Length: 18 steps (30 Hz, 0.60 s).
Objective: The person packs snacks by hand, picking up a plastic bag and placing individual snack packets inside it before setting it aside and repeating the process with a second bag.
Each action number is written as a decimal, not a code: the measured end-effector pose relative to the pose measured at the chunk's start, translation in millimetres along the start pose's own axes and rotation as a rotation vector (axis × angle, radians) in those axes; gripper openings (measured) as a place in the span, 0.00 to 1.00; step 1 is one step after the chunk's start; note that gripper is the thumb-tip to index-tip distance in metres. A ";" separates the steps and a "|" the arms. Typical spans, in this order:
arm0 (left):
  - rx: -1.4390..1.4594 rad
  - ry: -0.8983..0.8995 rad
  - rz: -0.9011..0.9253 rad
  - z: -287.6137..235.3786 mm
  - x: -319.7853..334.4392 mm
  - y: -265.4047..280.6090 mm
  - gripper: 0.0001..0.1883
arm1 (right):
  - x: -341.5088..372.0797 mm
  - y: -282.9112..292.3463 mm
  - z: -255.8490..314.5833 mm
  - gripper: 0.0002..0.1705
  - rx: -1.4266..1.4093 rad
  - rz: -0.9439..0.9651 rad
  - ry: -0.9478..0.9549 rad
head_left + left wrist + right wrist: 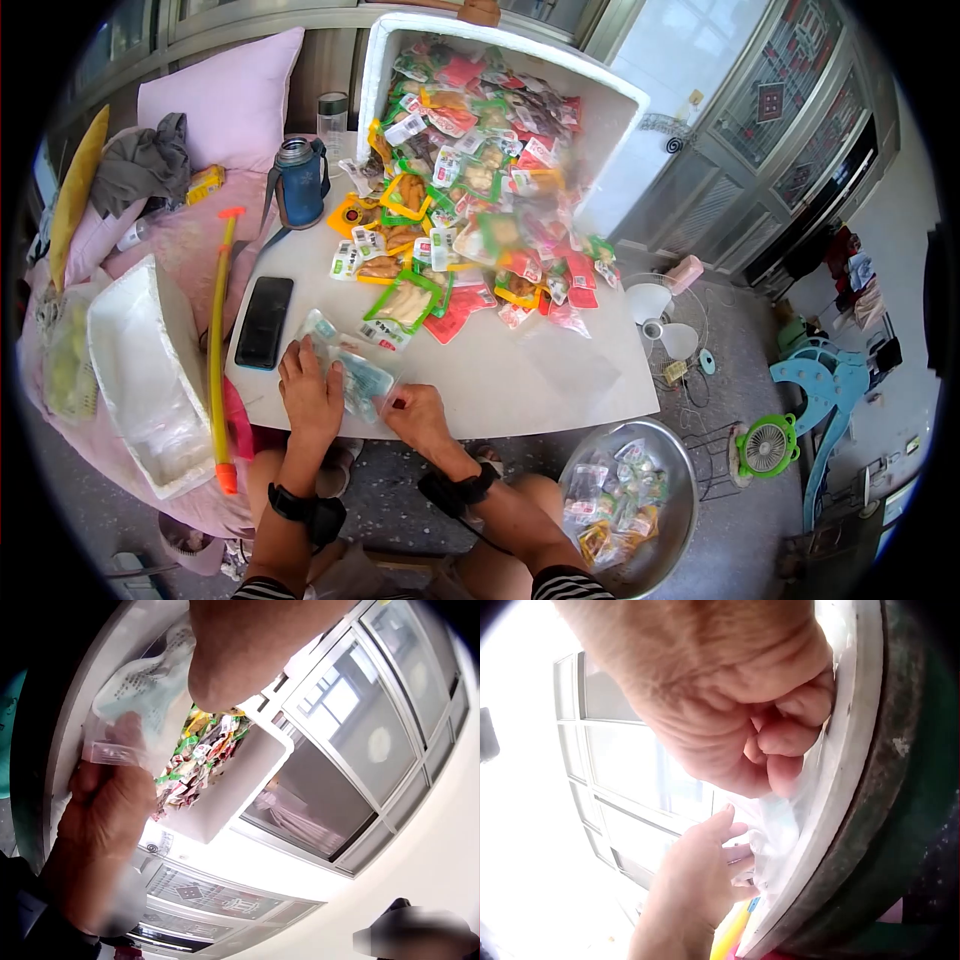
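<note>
A clear zip-top plastic bag (pixel 364 384) with pale blue-green contents lies near the table's front edge. My left hand (pixel 310 390) rests flat on its left part, fingers extended. At its right end my right hand (pixel 418 414) pinches the bag between thumb and curled fingers. The left wrist view shows the bag (pixel 150 694) up close, its zip strip across the right hand's (pixel 109 814) fingers. In the right wrist view the right hand's curled fingers (pixel 787 742) are at the table edge, with the left hand (pixel 694 877) beyond.
A white foam box (pixel 630 100) lies tipped, spilling many snack packets (pixel 405 300) over the table (pixel 500 400). A phone (pixel 264 322) and a blue flask (pixel 300 185) stand at left, near a yellow tube (pixel 218 350) and an open foam box (pixel 145 390). A metal basin (pixel 680 500) holds bagged packets.
</note>
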<state>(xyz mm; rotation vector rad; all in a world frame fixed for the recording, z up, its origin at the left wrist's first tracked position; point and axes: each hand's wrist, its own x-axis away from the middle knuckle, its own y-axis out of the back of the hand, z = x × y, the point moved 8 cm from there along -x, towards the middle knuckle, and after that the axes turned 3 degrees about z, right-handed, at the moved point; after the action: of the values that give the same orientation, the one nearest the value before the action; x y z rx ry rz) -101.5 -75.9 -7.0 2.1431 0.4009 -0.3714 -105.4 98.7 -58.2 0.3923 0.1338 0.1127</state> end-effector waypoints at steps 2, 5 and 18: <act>0.080 0.019 0.001 3.2 -2.6 1.8 0.27 | 1.8 3.4 6.2 0.10 0.063 -0.041 0.033; 0.179 0.020 -0.003 8.4 -6.2 3.9 0.27 | 2.2 9.1 17.0 0.09 0.192 -0.117 0.109; -0.121 -0.098 0.225 -37.8 15.2 -18.5 0.33 | -11.7 -2.1 8.4 0.10 0.238 0.102 0.021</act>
<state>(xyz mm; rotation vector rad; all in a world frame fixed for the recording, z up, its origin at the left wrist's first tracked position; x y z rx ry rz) -91.1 -32.4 -5.7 2.0177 0.1209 -0.3140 -115.5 92.0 -50.1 0.6356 0.1487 0.2029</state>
